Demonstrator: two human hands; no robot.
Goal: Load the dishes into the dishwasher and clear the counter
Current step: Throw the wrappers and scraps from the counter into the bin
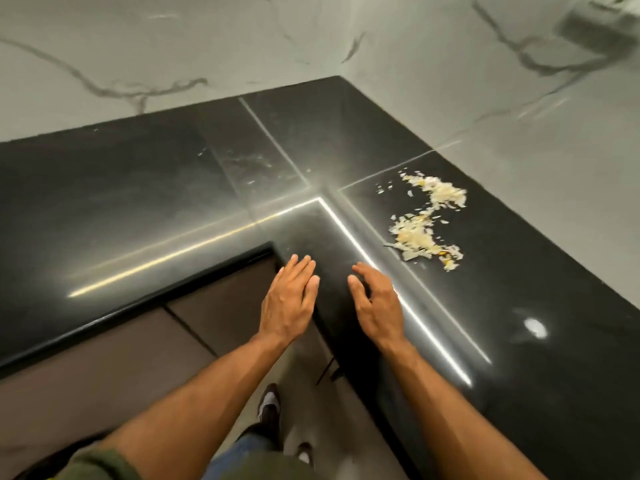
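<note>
no dishes in view; food scraps [427, 221] remain on the tabletop [138, 188]. left hand [289, 299] and right hand [375, 301], near the scraps, are released, holding nothing.

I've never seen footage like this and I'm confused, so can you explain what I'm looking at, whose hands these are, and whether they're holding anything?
This is one picture from a camera worn on a person's head, looking down at their own arms. The left hand and right hand both reach over the inner corner of a black L-shaped counter. Neither holds anything; the left hand's fingers are straight, the right hand's loosely bent. To the right of the hands lie two small piles of pale food scraps on the counter. Behind is a marble-look wall, and below, brown cabinet fronts.
</note>
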